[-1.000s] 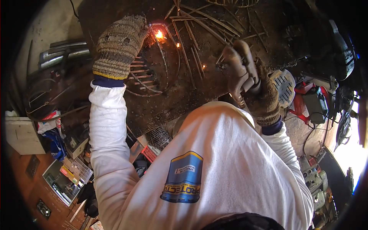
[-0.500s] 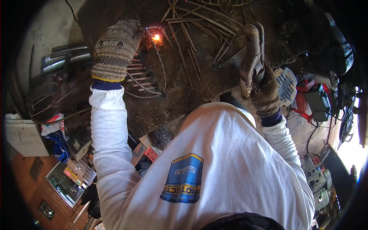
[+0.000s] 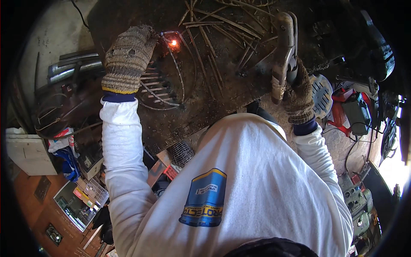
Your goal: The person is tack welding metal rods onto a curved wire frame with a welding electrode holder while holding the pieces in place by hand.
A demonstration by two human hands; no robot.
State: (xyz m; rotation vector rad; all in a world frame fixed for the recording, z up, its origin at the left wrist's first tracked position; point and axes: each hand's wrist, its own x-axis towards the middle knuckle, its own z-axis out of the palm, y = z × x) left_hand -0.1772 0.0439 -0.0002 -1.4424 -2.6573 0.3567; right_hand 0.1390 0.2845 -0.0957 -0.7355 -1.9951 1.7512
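A knitted brown-grey glove covers my left hand (image 3: 128, 58), which is closed at the far left of the dark workbench (image 3: 158, 132). Its fingertips meet a bent thin metal rod frame (image 3: 180, 70), curved into loops. On the frame, just right of my fingers, a small spot (image 3: 173, 43) glows orange. Under the frame lies a slatted metal piece (image 3: 156, 90). My right hand (image 3: 299, 96), gloved alike, is closed round a worn hand tool (image 3: 282, 51) with two long curved metal arms, resembling locking pliers; its grip is partly hidden.
Thin metal rods (image 3: 209, 43) lie scattered across the far middle of the bench. A slotted oval plate (image 3: 321, 96) is right of my right hand, near a red and grey device (image 3: 357, 113). Metal pieces (image 3: 79, 70) stand at left. A wire coil (image 3: 182, 154) sits below the bench edge.
The glowing spot has become smaller and dimmer. The far end of the tool in my right hand has shifted away from me. My left hand has barely moved.
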